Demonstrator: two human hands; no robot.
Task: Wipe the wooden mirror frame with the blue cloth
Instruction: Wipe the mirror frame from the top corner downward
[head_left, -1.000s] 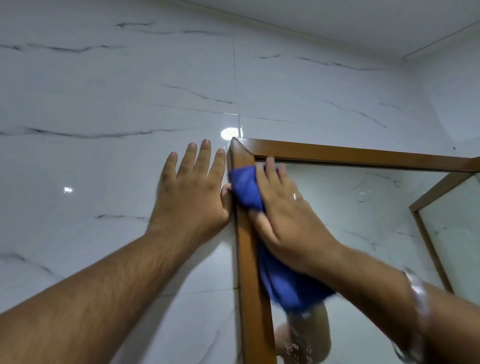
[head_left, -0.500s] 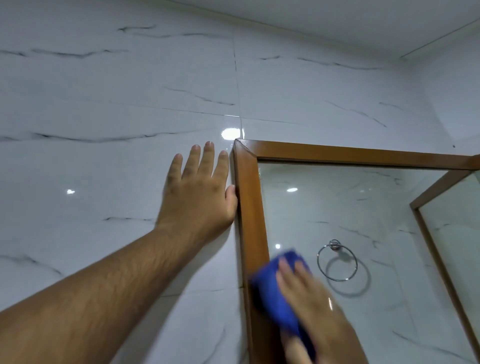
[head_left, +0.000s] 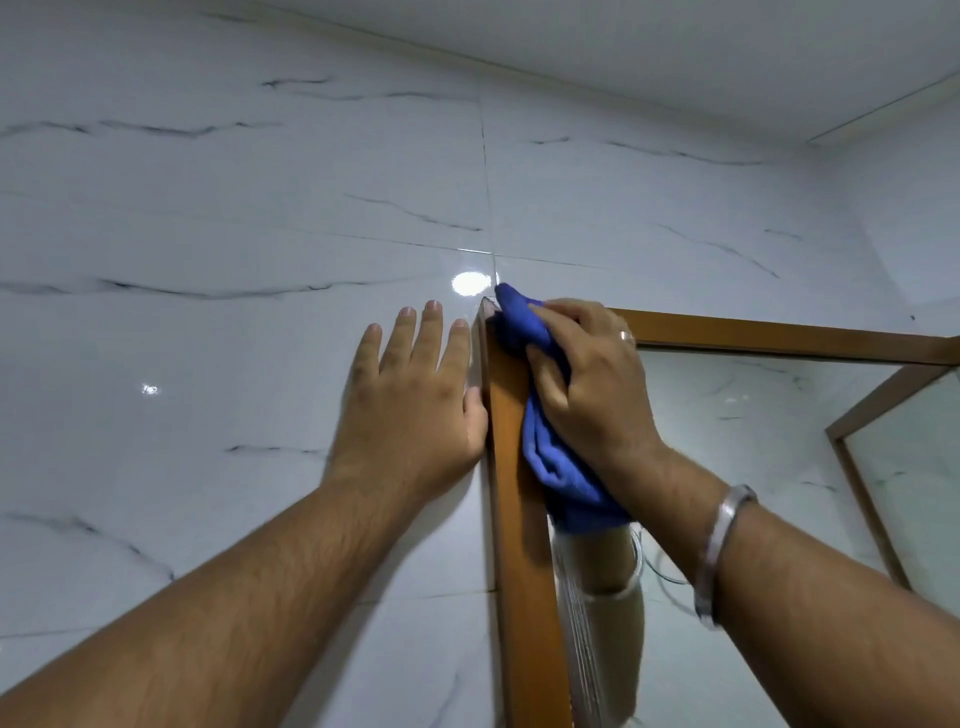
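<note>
White marble-veined tiled wall (head_left: 234, 218) carries the wooden mirror frame (head_left: 519, 519), mounted flush. Left hand (head_left: 410, 400) lies flat on the tiles beside the frame. Blue cloth (head_left: 545, 447) presses against the frame's upper corner.

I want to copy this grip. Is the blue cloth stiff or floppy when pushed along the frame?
Probably floppy: the blue cloth bunches under the right hand and sags below it. Likely light, and it folds over the wooden frame corner.

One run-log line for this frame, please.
right hand: presses cloth on frame top-left corner | left hand: flat on wall beside frame | phase: wiping
</note>
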